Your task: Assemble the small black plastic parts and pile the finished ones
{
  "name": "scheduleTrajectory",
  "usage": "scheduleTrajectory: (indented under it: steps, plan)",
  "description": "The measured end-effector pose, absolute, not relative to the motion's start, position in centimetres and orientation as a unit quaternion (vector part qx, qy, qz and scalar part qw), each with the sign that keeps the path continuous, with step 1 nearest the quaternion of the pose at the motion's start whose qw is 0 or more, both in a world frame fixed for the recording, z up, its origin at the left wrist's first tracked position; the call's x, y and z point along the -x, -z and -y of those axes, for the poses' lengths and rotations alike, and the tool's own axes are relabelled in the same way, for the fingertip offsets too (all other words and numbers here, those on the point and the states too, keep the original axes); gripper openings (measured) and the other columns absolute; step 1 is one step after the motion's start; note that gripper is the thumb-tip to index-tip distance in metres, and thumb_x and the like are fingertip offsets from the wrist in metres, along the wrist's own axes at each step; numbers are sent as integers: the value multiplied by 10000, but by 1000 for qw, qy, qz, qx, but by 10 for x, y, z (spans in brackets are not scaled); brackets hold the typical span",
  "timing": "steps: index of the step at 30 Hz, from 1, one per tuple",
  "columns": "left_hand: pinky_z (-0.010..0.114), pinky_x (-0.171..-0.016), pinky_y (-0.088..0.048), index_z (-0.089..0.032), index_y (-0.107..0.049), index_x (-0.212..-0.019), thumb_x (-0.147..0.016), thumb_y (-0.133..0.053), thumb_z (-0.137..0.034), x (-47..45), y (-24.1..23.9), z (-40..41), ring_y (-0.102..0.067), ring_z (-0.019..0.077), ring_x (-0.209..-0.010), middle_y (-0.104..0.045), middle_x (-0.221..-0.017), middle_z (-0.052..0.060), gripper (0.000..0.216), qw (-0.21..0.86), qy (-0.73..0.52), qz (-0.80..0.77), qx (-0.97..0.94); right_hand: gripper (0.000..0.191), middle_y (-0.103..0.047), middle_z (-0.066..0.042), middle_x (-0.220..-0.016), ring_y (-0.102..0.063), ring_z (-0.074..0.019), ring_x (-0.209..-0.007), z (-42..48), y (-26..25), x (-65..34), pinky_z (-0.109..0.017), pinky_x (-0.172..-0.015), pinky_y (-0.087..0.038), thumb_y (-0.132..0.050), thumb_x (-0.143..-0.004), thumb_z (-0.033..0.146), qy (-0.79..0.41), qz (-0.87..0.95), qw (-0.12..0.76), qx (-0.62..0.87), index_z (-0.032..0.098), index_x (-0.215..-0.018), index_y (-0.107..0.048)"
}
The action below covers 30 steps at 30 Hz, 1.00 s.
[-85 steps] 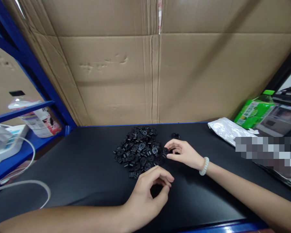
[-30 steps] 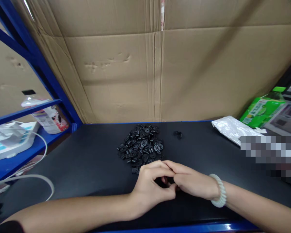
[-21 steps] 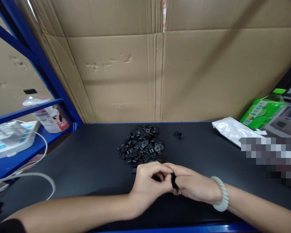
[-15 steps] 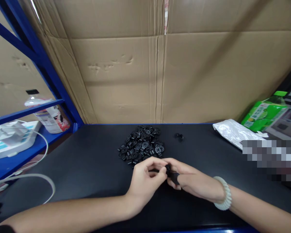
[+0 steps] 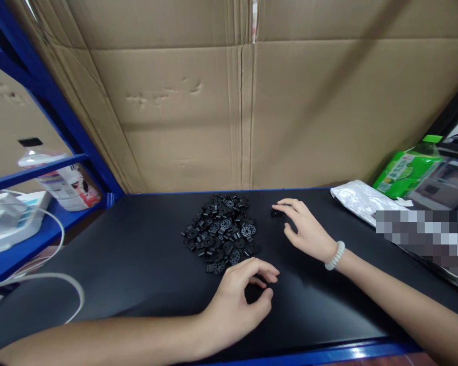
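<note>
A heap of small black plastic parts [image 5: 217, 231], several with round perforated discs, lies on the black tabletop [image 5: 137, 254]. In front of the heap's near edge hovers my left hand [image 5: 238, 300], its fingers curved and the thumb apart, with nothing visible between them. Farther back and to the right, my right hand [image 5: 309, 229] is spread, thumb away from the fingers. Under its fingertips sit a few loose black parts [image 5: 278, 214], partly hidden by the hand. Whether the fingers touch them I cannot tell.
At the right lie a silvery plastic bag [image 5: 359, 203] and a green-labelled bottle [image 5: 408, 170]. On the blue rack at left stand a large bottle [image 5: 70, 188] and a white power strip [image 5: 26, 218]; a white cable [image 5: 80, 292] loops over the table. Cardboard [image 5: 175, 122] closes off the back.
My hands were together around a small black part; now they are apart. The right hand has moved back to the loose parts and is empty-looking. The left fingers have opened.
</note>
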State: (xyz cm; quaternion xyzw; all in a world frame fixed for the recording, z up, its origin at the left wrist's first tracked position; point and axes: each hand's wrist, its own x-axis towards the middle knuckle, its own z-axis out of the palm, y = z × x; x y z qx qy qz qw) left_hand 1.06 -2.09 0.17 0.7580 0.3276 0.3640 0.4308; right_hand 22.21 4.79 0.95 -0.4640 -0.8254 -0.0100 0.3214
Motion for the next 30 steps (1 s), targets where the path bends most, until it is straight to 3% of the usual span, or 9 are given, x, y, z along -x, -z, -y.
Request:
scheduleTrajectory:
  steps: [7,11,15,19,24,30]
  plan:
    - [224,-707,-497,-133,-656,-836,-700,-527,-2,-9,-8,24,-607,129,-725,-665,-797,29,229,403,-339,-316,-789,297,-562,-92,-1031,-473,-211,-934,-20,-13,-191,-392,-848,-446,-467,-853,122,-37,922,187,338,173,-1125,-575]
    - [210,-704,-487,-135,-660,-836,-696,-523,10,-8,-8,25,-602,122,-723,-663,-790,23,243,399,-344,-306,-793,198,-591,-67,-882,-489,-192,-862,-20,-15,-199,-360,-822,-451,-492,-814,83,-79,915,190,348,148,-967,-601]
    - [210,-696,-486,-136,-657,-826,-696,-515,22,-8,-9,24,-605,123,-716,-662,-779,22,248,403,-347,-308,-789,292,-567,-94,-1028,-494,-206,-959,-22,-18,-202,-376,-873,-444,-565,-766,113,-118,903,211,354,155,-1055,-579]
    - [223,-694,-486,-147,-645,-839,-745,-507,-8,-7,-9,23,-605,125,-719,-647,-797,27,216,396,-372,-318,-777,208,-605,-86,-952,-530,-211,-907,-22,-18,-198,-393,-848,-454,-581,-784,161,-164,895,192,367,165,-991,-605]
    - [256,-679,-501,-168,-577,-912,-762,-596,-104,-6,-7,20,-571,124,-690,-584,-809,14,164,406,-447,-356,-713,258,-625,-44,-897,-560,-165,-788,-17,-25,-198,-311,-728,-479,-612,-743,128,-236,855,274,373,193,-993,-596]
    - [237,-707,-508,-186,-488,-881,-751,-653,-124,-11,-5,16,-604,100,-709,-576,-792,-19,218,562,-458,-343,-598,212,-544,-49,-953,-561,-157,-870,-10,-29,-192,-299,-786,-485,-672,-743,171,-349,802,373,310,199,-952,-649]
